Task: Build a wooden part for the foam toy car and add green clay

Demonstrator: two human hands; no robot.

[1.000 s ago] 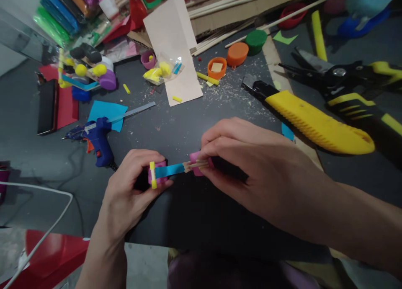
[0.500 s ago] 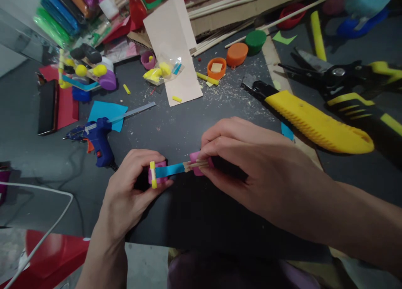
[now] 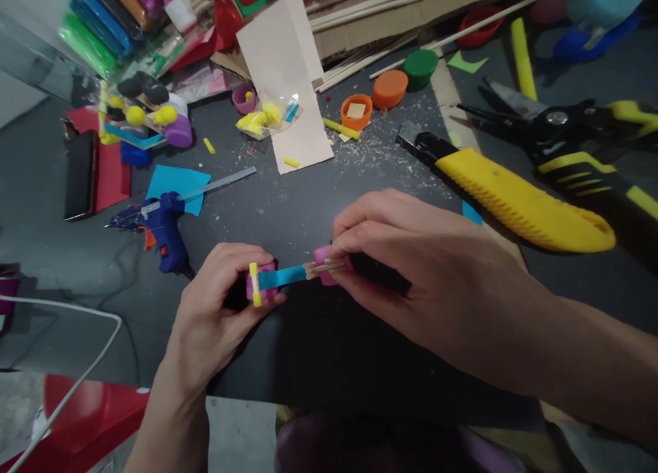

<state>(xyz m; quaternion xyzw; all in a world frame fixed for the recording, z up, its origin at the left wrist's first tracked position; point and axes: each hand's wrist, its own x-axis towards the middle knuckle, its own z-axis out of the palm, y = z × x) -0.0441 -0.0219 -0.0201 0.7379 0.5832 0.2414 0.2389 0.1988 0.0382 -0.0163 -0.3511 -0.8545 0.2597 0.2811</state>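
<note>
Between my hands lies a small handmade piece: a blue strip (image 3: 282, 276) joins two pink-purple caps. My left hand (image 3: 218, 301) is closed around the left pink cap (image 3: 268, 284), thumb below and fingers above. A short yellow-tipped crosspiece (image 3: 255, 284) sits on that cap, upright in view. My right hand (image 3: 395, 260) pinches thin wooden sticks (image 3: 329, 266) at the strip's right end, over the right pink cap (image 3: 322, 255). The fingertips partly hide the sticks and that cap.
A blue glue gun (image 3: 167, 229) lies left of my hands, its cord trailing. To the right are a yellow utility knife (image 3: 519, 195) and black-yellow cutters (image 3: 555, 120). Orange and green caps, a cream card (image 3: 282, 48), wooden sticks and shavings lie farther back.
The whole view has shifted slightly to the right. Both hands keep the same hold on the piece, with hardly any movement.
</note>
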